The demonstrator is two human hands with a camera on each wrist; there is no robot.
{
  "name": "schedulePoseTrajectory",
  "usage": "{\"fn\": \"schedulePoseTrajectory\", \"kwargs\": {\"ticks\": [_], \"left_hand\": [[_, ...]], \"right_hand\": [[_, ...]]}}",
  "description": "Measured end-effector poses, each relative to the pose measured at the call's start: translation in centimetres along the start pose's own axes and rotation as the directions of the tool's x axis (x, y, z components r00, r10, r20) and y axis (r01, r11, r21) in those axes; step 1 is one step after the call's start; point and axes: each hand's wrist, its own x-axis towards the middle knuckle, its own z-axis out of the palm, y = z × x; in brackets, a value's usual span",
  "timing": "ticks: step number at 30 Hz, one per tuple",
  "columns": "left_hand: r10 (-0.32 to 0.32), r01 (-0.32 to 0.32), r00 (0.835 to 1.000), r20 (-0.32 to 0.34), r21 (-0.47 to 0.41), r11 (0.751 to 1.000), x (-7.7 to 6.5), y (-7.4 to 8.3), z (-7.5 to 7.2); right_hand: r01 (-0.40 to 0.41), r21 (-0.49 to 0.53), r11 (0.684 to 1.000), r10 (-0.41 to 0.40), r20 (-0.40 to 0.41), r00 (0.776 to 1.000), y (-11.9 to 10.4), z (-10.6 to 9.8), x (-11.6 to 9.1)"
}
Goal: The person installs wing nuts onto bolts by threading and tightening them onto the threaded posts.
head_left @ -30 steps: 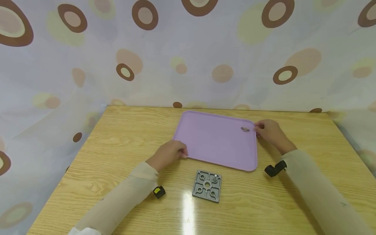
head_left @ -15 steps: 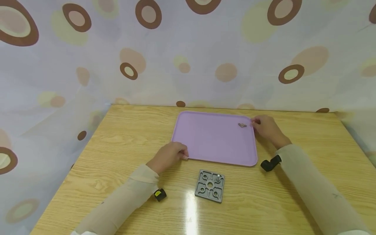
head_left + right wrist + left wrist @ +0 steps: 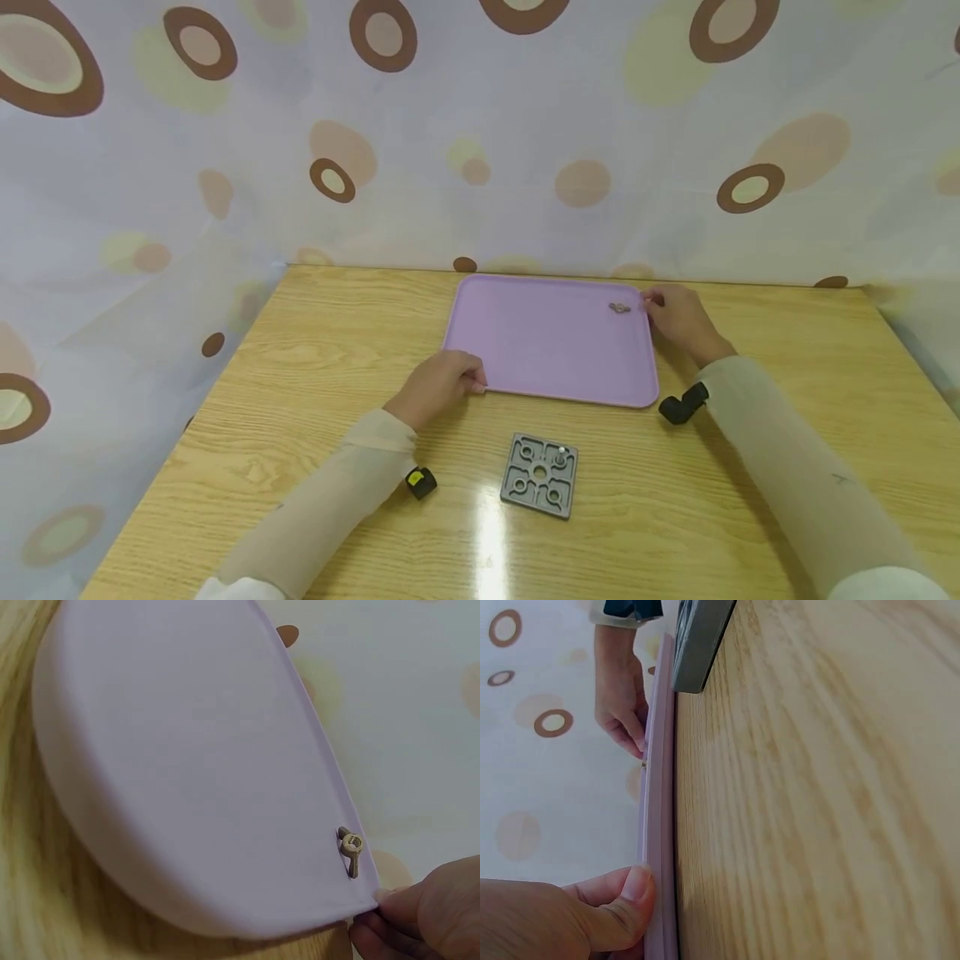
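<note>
A shallow lilac tray (image 3: 555, 346) lies on the table towards the back wall. My left hand (image 3: 438, 385) pinches its near rim at the left; the left wrist view shows the thumb (image 3: 637, 883) against the rim. At the far right corner, my right hand (image 3: 681, 321) pinches the tray edge, with the thumb on top in the right wrist view. Inside the tray, close to that corner, rests a small brownish metal wing nut (image 3: 352, 844). In front of the tray lies a square grey metal plate (image 3: 539, 475) with ring-shaped bosses and a pin standing at one corner.
Wood-grain table (image 3: 315, 333) surrounds the tray and plate. Behind it hangs a pale cloth (image 3: 510, 225) with brown and yellow ovals, close to the tray's far edge. Black wrist cameras (image 3: 682, 405) sit on both sleeves.
The tray has slid away towards the back cloth, with both hands moving along on its rim. The gap between tray and metal plate has widened. The wing nut has travelled with the tray.
</note>
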Motion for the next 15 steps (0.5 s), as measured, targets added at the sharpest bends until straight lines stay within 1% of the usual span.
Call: {"fn": "schedulePoseTrajectory", "kwargs": {"ticks": [5,8,13,15], "left_hand": [[-0.012,0.012,1.000,-0.016,-0.019,1.000,0.40,0.05,0.06],[-0.006,0.006,1.000,-0.028,-0.014,1.000,0.58,0.13,0.26],[0.013,-0.013,0.999,-0.029,-0.003,1.000,0.53,0.35,0.48],[0.014,-0.014,1.000,-0.023,-0.005,1.000,0.46,0.45,0.41]], "right_hand": [[-0.014,-0.013,1.000,0.013,-0.033,0.999,0.30,0.35,0.52],[-0.013,-0.030,0.999,0.012,-0.046,0.999,0.48,0.43,0.45],[0.039,-0.098,0.994,-0.044,-0.055,0.998,0.46,0.34,-0.07],[0.069,-0.126,0.990,-0.075,-0.040,0.996,0.26,0.23,-0.22]]}}
